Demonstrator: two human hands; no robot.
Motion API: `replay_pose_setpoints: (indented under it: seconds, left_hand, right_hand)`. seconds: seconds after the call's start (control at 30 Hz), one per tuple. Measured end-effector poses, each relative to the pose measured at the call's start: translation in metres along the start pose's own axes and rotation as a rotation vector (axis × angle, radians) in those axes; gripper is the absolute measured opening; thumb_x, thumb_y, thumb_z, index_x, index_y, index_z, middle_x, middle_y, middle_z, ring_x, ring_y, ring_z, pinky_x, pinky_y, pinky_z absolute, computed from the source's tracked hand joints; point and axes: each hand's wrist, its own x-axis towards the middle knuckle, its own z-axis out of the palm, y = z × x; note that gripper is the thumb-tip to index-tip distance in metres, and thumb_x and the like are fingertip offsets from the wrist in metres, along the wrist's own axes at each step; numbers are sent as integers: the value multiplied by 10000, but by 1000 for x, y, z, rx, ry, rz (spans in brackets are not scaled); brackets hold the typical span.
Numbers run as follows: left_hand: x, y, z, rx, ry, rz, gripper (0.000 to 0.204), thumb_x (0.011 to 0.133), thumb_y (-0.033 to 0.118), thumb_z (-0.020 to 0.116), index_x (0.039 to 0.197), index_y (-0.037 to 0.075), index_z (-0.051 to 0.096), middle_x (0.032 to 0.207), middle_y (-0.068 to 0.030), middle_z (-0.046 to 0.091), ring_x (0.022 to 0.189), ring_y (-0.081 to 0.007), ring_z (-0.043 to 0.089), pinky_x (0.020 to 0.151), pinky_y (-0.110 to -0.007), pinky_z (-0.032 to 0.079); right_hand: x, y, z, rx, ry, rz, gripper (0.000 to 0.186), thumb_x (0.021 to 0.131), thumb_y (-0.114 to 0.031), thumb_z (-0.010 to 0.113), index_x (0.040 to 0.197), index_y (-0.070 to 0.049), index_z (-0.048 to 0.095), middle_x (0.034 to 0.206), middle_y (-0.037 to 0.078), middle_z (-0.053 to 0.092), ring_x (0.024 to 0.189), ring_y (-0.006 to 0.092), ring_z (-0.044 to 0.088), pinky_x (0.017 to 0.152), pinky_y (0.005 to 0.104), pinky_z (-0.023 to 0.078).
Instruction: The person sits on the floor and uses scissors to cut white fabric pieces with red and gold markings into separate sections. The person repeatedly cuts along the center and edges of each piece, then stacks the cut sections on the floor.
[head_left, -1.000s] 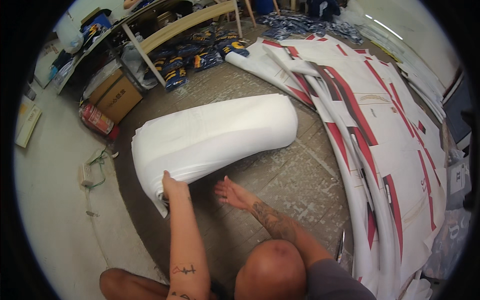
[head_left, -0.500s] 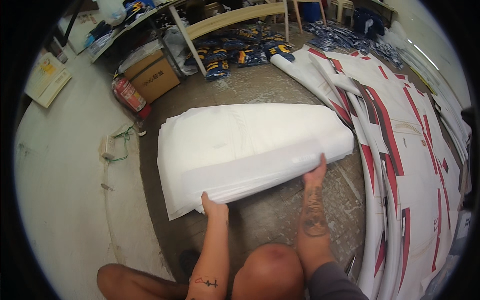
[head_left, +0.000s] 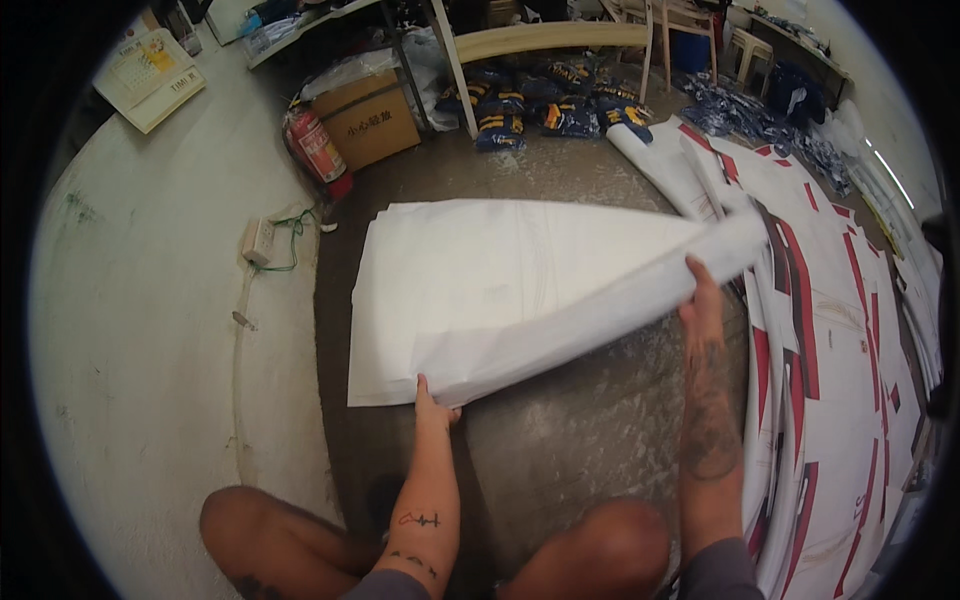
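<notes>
A thick stack of large white paper sheets [head_left: 470,260] lies on the floor in front of me, its near edge folded over in a long flap. My left hand [head_left: 434,402] grips that edge near its left end, thumb on top and fingers beneath. Toward the right end, my right hand [head_left: 703,290] holds the same edge, thumb on top, and lifts it off the floor. The raised right corner is blurred and overlaps the printed sheets [head_left: 830,320], which are white with red and black shapes.
At the back left stand a red fire extinguisher [head_left: 318,150] and a cardboard box [head_left: 366,122]. Bagged dark blue garments [head_left: 570,113] lie under a wooden-railed table [head_left: 550,40]. A white socket box [head_left: 258,241] with a green cord is by the left wall.
My right hand has moved right and up, raising the right end of the folded edge. The left hand keeps its hold. The whole view has shifted somewhat.
</notes>
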Motion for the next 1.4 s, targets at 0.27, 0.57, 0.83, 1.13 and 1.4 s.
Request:
replay_pose_setpoints:
  seconds: [0.27,0.57,0.83,1.13,1.4]
  left_hand:
    - [-25,8,15,-67,-204,-157,794,767,665,687,1335,153,474,1374,-84,492,1271,-305,459,1012,-491,404]
    - [-42,30,26,-121,-17,-95,700,850,614,595,1378,171,473,1403,-95,496,1263,-367,466,1036,-597,325]
    - [-21,49,38,111,128,-174,666,821,502,709,1337,131,510,1360,-114,536,1251,-359,493,1029,-561,359]
    - [-57,56,123,-211,-442,-5,525,882,312,614,1316,49,478,1271,-126,594,1132,-352,601,989,-537,488]
    - [-232,127,195,3,-648,326,425,846,212,641,1214,49,504,1141,-157,628,1044,-365,633,956,-588,489]
  right_hand:
    - [11,-31,57,42,-166,21,555,795,-17,751,1291,42,510,1268,145,594,1135,313,587,1035,442,460]
    - [2,-75,54,-74,-188,-98,607,834,-86,721,1370,-3,448,1291,158,573,1230,323,530,1100,484,410]
    - [-7,-65,-47,-123,7,-82,567,822,-118,735,1319,-5,486,1262,149,594,1182,324,566,1046,483,453]
    - [44,-113,-88,-54,133,-145,481,844,-125,712,1257,26,518,1216,180,613,1121,339,604,1012,479,479]
    - [-42,-275,-22,-76,223,-314,393,881,-197,692,1173,39,575,1158,171,650,1050,316,642,991,445,499]
